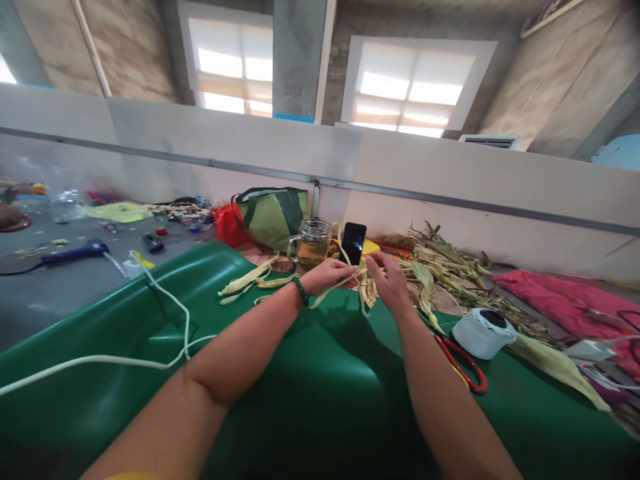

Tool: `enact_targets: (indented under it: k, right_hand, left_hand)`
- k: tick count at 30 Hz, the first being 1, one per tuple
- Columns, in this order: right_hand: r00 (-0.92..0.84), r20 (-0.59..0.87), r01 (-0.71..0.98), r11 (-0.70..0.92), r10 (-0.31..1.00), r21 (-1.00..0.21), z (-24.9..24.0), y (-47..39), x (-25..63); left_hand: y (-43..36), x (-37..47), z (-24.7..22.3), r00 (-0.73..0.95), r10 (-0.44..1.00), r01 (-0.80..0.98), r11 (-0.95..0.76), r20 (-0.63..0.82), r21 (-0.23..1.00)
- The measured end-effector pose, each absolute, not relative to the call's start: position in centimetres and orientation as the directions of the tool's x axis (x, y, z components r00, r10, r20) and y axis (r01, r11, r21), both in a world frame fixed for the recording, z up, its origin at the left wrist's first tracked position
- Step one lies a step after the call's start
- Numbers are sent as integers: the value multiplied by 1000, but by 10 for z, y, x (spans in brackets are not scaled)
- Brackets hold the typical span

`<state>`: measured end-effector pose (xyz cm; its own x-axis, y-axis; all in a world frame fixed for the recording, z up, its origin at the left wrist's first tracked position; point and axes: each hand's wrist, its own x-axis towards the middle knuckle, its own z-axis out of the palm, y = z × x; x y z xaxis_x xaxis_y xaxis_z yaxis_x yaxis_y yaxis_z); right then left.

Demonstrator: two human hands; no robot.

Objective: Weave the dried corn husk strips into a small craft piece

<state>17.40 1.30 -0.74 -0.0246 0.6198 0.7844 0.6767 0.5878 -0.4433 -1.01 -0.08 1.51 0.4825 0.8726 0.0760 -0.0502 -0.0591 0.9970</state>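
Both hands meet above the green mat (320, 400), in front of an upright black phone (353, 243). My left hand (327, 275), with a green bead bracelet at the wrist, pinches pale strips of dried corn husk (367, 292). At the same bundle, my right hand (389, 279) has its fingers bent and close to the strips; whether they grip any is hard to make out. Loose husk pieces (249, 277) lie on the mat left of the hands. Behind the left hand stands a glass mug (313, 248) of amber liquid.
To the right are a white spool (483, 333), red-handled scissors (463, 363) and a heap of dried stalks (450, 273). A white cable (100, 361) crosses the mat at left. Farther back are a green bag (275, 217), a blue glue gun (75, 253) and pink cloth (560, 300).
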Motion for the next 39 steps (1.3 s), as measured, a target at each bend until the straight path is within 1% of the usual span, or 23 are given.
enact_targets:
  k: [2, 4, 7, 9, 10, 12, 15, 18, 20, 22, 24, 26, 28, 29, 32, 35, 37, 39]
  right_hand:
    - [-56, 797, 704, 590, 601, -396, -7, 12, 172]
    - [-146, 780, 713, 611, 609, -344, -5, 11, 171]
    - [-340, 656, 679, 659, 674, -325, -4, 9, 169]
    - [-402, 567, 667, 654, 719, -356, -4, 7, 168]
    - [-398, 541, 672, 637, 741, -379, -4, 6, 167]
    - [-363, 532, 677, 609, 765, -413, -4, 4, 166]
    - [-314, 616, 661, 632, 723, -404, 0, -1, 167]
    - [-229, 695, 656, 636, 681, -407, 4, -3, 172]
    - [-189, 702, 661, 618, 687, -426, 4, -1, 176]
    - [-153, 707, 661, 603, 690, -446, 3, 2, 180]
    - [-62, 760, 663, 595, 647, -454, 1, 6, 183]
    - [68, 817, 673, 578, 573, -461, 1, 8, 185]
    - [161, 829, 676, 552, 536, -488, 1, 7, 185]
    - [174, 821, 670, 545, 544, -504, 1, 6, 184]
    - [123, 786, 626, 567, 606, -535, 2, 2, 178]
    - [31, 735, 576, 589, 678, -567, 3, -3, 170]
    - [-69, 703, 562, 609, 708, -559, 3, -5, 166]
    - [-146, 699, 563, 640, 700, -523, 2, -5, 163]
  left_hand:
    - [-5, -10, 18, 501, 855, -35, -136, 135, 990]
    - [-7, -11, 20, 514, 842, -8, -184, 162, 983]
    - [-5, -11, 20, 511, 847, 39, -197, 150, 980]
    - [-3, -10, 19, 523, 839, 82, -229, 153, 970]
    - [-2, -10, 19, 533, 831, 106, -256, 163, 961]
    - [-1, -11, 19, 558, 809, 148, -318, 186, 937]
    - [-2, -14, 23, 595, 781, 179, -357, 188, 917]
    - [-2, -20, 28, 612, 778, 207, -334, 145, 920]
    - [-3, -22, 30, 587, 800, 218, -299, 120, 929]
    - [-3, -23, 30, 543, 833, 187, -240, 103, 953]
    - [-4, -23, 30, 501, 863, 123, -149, 68, 981]
    - [-5, -22, 31, 472, 881, 52, -59, 28, 997]
    - [-6, -22, 33, 454, 891, 6, -4, 1, 1000]
    - [-6, -21, 34, 450, 893, -5, 9, -6, 1000]
    - [-10, -22, 36, 446, 895, -8, 27, -21, 1000]
    - [-13, -22, 38, 458, 889, -10, 1, 4, 1000]
    - [-15, -22, 38, 477, 877, -1, -52, 46, 999]
    - [-14, -22, 38, 504, 861, 24, -101, 75, 995]
